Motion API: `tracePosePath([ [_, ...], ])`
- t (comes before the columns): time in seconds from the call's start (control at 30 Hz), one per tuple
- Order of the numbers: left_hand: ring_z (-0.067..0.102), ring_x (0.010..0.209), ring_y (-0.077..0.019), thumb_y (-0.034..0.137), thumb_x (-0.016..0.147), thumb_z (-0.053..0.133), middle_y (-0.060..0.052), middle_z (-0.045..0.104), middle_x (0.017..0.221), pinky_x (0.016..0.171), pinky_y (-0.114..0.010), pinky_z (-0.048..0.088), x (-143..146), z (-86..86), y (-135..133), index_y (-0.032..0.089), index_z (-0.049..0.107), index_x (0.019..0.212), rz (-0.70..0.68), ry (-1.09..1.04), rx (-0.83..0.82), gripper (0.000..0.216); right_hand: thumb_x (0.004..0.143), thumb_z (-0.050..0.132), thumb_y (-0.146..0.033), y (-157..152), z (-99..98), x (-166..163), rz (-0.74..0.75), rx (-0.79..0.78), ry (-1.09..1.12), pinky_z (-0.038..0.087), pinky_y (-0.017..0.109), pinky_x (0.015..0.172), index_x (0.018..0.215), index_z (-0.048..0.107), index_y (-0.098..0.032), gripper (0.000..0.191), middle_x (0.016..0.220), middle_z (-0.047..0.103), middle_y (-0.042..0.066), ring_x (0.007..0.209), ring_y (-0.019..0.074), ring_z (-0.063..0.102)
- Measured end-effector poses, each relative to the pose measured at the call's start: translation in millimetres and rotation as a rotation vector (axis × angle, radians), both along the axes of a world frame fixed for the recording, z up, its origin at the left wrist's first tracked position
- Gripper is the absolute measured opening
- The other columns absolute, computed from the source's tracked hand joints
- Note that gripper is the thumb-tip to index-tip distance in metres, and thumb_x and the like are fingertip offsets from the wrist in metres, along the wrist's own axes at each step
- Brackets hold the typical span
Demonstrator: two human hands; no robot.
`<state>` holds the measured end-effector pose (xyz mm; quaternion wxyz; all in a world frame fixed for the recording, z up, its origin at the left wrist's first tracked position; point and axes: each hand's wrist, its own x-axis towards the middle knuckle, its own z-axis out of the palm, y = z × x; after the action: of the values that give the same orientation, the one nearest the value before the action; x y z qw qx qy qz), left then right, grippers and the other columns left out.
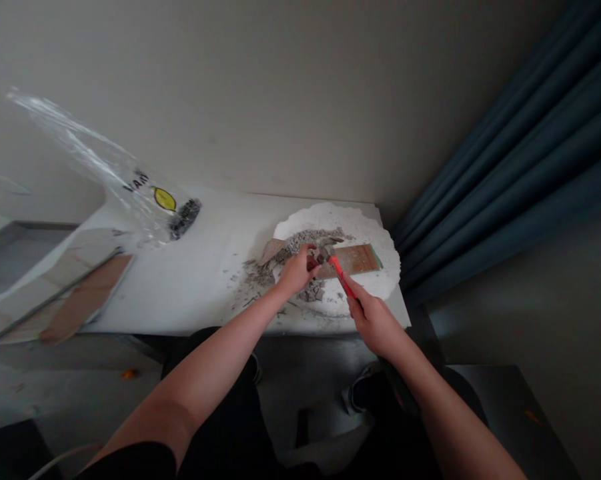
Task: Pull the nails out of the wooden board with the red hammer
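Observation:
My right hand (pixel 375 319) is wrapped round the red handle of a hammer (pixel 341 275). The hammer's grey metal head is up by the fingertips of my left hand (pixel 299 268). Those left fingers are bent in a pinch, and a small dark piece seems to be between them, too small to name. Beneath both hands lies a brown wooden board (pixel 356 259) with a green edge at its right end. Grey broken chips (pixel 307 239) are heaped behind and to the left of the board, on a white scalloped mat (pixel 377 230).
The white table (pixel 205 280) runs along the wall. Loose crumbs are scattered left of the mat. A clear plastic bag (pixel 143 193) with dark bits at its bottom stands at the left, near a brown flat panel (pixel 87 300). Blue curtains (pixel 520 147) hang at the right.

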<state>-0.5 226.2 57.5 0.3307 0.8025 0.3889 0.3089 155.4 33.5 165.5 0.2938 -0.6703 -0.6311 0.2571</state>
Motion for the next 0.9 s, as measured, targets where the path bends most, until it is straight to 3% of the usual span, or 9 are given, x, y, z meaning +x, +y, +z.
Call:
tracePosePath([
  [0.17,0.073,0.077,-0.0196,0.018,0.086,0.069,-0.001,0.076,0.084,0.073,-0.030,0.054,0.5,-0.4,-0.6,0.019,0.048,0.126,-0.024,0.020,0.048,0.045,0.105,0.040,-0.031,-0.3,2.7,2.9,-0.034,0.048,0.029,0.048,0.031,0.067,0.166,0.033,-0.022,0.062,0.084,0.069,0.007,0.066,0.0194,0.058],
  [0.33,0.072,0.076,-0.0181,0.014,0.084,0.069,-0.001,0.075,0.084,0.072,-0.028,0.052,0.9,-1.9,-0.7,0.018,0.048,0.125,-0.011,-0.007,0.018,0.046,0.105,0.040,-0.030,-1.2,-2.7,3.9,0.004,0.003,0.067,0.047,0.031,0.067,0.162,0.042,-0.016,0.059,0.082,0.067,0.008,0.066,0.0198,0.056],
  [0.47,0.070,0.073,-0.0167,0.014,0.084,0.068,0.002,0.072,0.078,0.071,-0.027,0.051,0.9,-1.2,-1.3,0.019,0.048,0.124,-0.023,-0.017,0.037,0.045,0.107,0.039,-0.033,-2.6,-4.8,4.9,-0.021,0.045,0.080,0.046,0.030,0.066,0.166,0.033,-0.022,0.061,0.088,0.069,0.008,0.066,0.0183,0.056],
  [0.63,0.069,0.072,-0.0175,0.014,0.082,0.068,0.002,0.071,0.078,0.071,-0.029,0.051,0.8,-3.0,0.0,0.020,0.048,0.122,-0.012,-0.045,0.001,0.045,0.105,0.039,-0.032,0.2,-6.4,5.4,-0.019,-0.001,0.053,0.046,0.030,0.065,0.163,0.039,-0.019,0.059,0.083,0.068,0.008,0.065,0.0195,0.057],
  [0.77,0.068,0.070,-0.0177,0.014,0.081,0.069,0.004,0.070,0.076,0.069,-0.030,0.051,1.4,-7.5,2.1,0.022,0.048,0.120,-0.021,-0.052,0.011,0.045,0.106,0.039,-0.032,0.1,-3.3,3.4,-0.016,0.023,0.026,0.047,0.031,0.066,0.166,0.033,-0.020,0.062,0.085,0.069,0.008,0.065,0.0198,0.058],
  [0.9,0.070,0.072,-0.0186,0.016,0.081,0.068,0.001,0.072,0.081,0.070,-0.031,0.052,2.0,-8.2,2.2,0.021,0.049,0.120,-0.019,-0.066,-0.004,0.044,0.104,0.038,-0.030,-0.6,-1.8,-1.7,0.002,0.008,-0.022,0.051,0.034,0.072,0.163,0.040,-0.015,0.061,0.083,0.071,0.010,0.069,0.0227,0.063],
])
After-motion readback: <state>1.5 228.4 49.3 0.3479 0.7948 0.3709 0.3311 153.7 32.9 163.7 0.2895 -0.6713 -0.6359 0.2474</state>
